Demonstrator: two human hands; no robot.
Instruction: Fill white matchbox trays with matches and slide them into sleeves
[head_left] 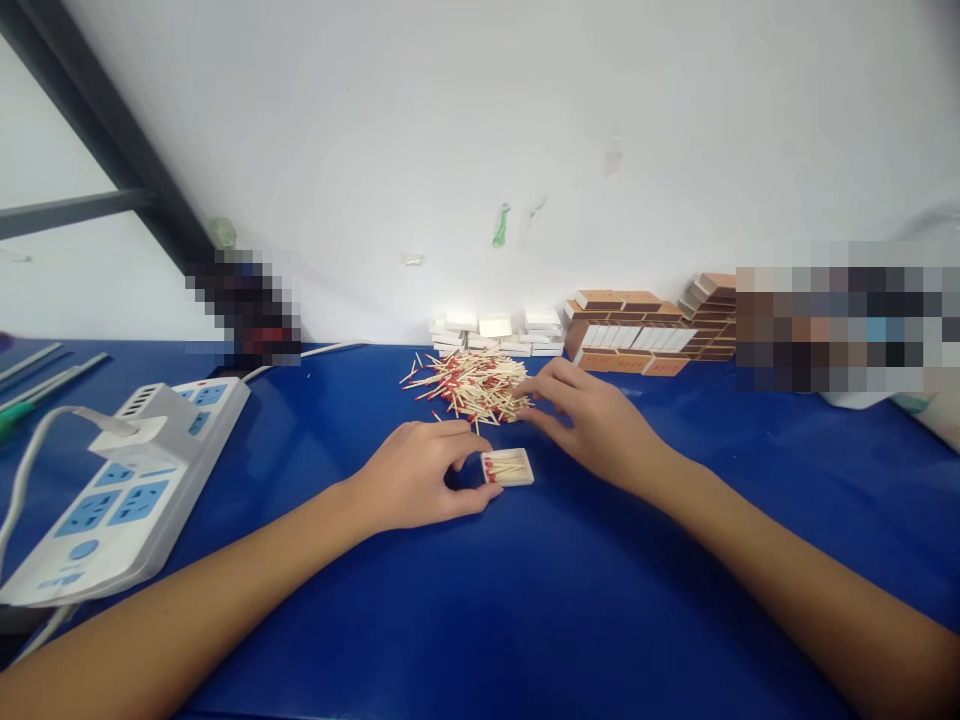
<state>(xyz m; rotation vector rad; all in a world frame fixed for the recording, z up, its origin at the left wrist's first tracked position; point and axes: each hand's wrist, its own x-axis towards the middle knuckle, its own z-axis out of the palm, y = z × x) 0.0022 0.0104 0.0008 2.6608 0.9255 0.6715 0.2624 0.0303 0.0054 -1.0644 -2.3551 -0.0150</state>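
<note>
On the blue table lies a small white matchbox tray (pixel 529 458), partly filled with red-tipped matches. My left hand (pixel 416 475) grips this tray at its left end, with the thumb at the near side and fingers at the far side. Just behind it spreads a loose heap of matches (pixel 480 385), heads pointing various ways. At the heap's right edge is my right hand (pixel 581 415), thumb and fingertips apart and touching the matches. No match can be seen lifted in it.
Behind the heap, white empty trays (pixel 495 326) are stacked against the wall. Brown matchbox sleeves (pixel 634 362) stand piled to their right. A white power strip (pixel 150 500) with a plugged-in charger and cable lies at the left. Blurred patches hide things at both sides.
</note>
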